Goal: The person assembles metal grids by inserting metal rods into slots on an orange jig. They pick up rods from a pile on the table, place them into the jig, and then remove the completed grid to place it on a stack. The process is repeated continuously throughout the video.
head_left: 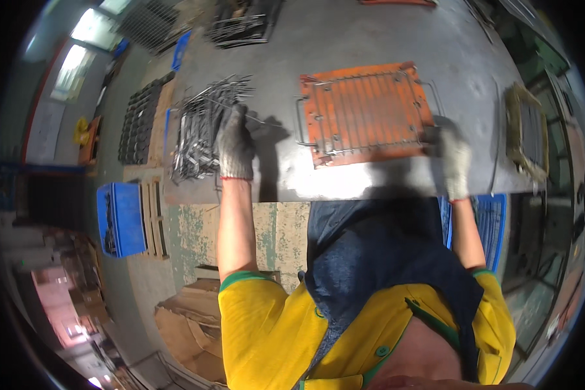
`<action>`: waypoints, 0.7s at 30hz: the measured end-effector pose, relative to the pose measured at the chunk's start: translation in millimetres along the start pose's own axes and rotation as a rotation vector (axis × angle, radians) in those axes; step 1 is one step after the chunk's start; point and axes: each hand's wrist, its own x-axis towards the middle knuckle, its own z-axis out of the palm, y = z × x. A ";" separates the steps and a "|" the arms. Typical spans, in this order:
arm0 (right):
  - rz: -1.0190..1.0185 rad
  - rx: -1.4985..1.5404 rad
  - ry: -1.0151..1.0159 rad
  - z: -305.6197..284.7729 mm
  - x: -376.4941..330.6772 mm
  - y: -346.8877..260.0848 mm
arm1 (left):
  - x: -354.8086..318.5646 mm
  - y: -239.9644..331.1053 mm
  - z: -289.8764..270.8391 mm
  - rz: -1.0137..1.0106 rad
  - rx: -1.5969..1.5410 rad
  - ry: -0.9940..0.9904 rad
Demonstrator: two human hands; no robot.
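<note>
My left hand (236,144), in a knitted glove with dark fingertips, is at the right side of a heap of thin metal rods (198,140). Its fingers are closed, and a thin bent rod (259,120) sticks out from them to the right. An orange rectangular jig (367,117) lies on the table to the right, with parallel wire rods laid across it and longer rods along its edges. Beside the jig's lower right corner is my gloved right hand (456,162). Motion smears its fingers, so whether they hold anything cannot be made out.
The grey metal table (286,52) carries another rod bundle (244,29) at the back left and a framed panel (526,133) at the right edge. Blue crates (125,218) stand off the left side and below the right front edge. Cardboard (192,325) lies on the floor.
</note>
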 end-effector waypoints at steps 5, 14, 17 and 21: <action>0.353 0.384 -0.552 100.7 -32.6 -39.9 | -85.0 -44.5 115.1 -0.193 0.106 -0.308; -0.550 -0.363 -0.290 121.6 -17.8 -16.9 | -62.5 -56.4 119.3 -0.349 0.573 -0.373; -0.849 -0.663 -0.177 141.4 -4.0 13.0 | -42.1 -64.2 114.6 0.060 1.237 -0.376; -0.630 -0.611 -0.292 157.7 -2.1 8.8 | -11.9 -84.4 97.3 0.722 1.644 -0.466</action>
